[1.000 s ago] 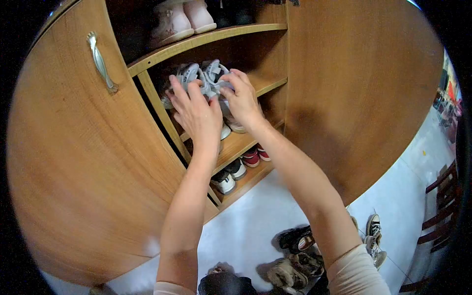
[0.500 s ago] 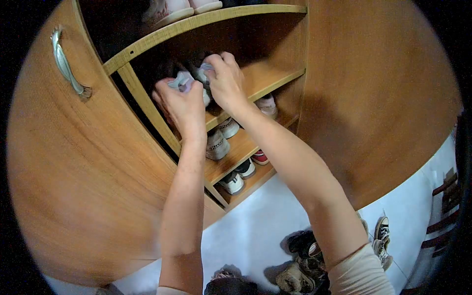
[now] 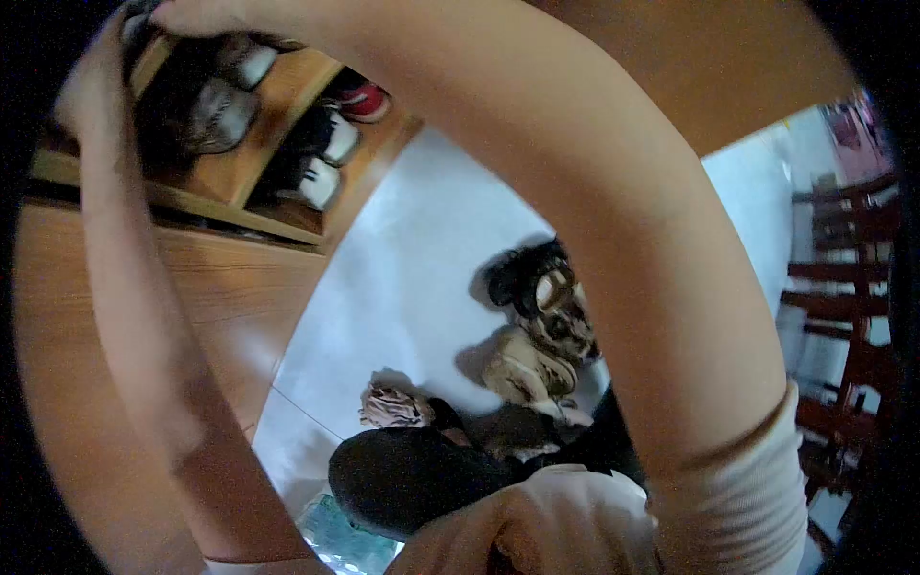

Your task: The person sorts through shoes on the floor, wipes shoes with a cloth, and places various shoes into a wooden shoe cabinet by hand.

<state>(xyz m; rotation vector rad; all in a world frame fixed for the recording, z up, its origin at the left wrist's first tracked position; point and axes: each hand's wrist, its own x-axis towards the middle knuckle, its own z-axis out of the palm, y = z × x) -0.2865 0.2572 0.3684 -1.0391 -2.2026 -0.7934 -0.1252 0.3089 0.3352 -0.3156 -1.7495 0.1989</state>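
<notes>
My left hand (image 3: 94,91) is at the upper left edge of the view, by the shoe cabinet's shelves. Its fingers are cut off and blurred. My right hand (image 3: 196,17) reaches to the same corner, its fingers mostly beyond the top edge. A dark, greyish shape lies between the hands, too blurred to name. Below them, a grey shoe (image 3: 222,117) and a white-heeled shoe (image 3: 253,65) stand on a shelf (image 3: 278,91). On the bottom level are a black-and-white shoe (image 3: 319,182), its similar neighbour (image 3: 341,136) and a red shoe (image 3: 366,102).
A wooden cabinet door (image 3: 57,287) stands at the left. Across the pale floor (image 3: 402,249) lie black footwear (image 3: 522,278), a tan shoe (image 3: 522,369) and a striped item (image 3: 393,407), close to my dark-clad knee (image 3: 412,479). Dark red slatted furniture (image 3: 843,307) is at the right.
The view has swung down and right, so my hands now sit at the upper left. Earlier both hands gripped pale shoes on the upper shelf; those shoes no longer show clearly.
</notes>
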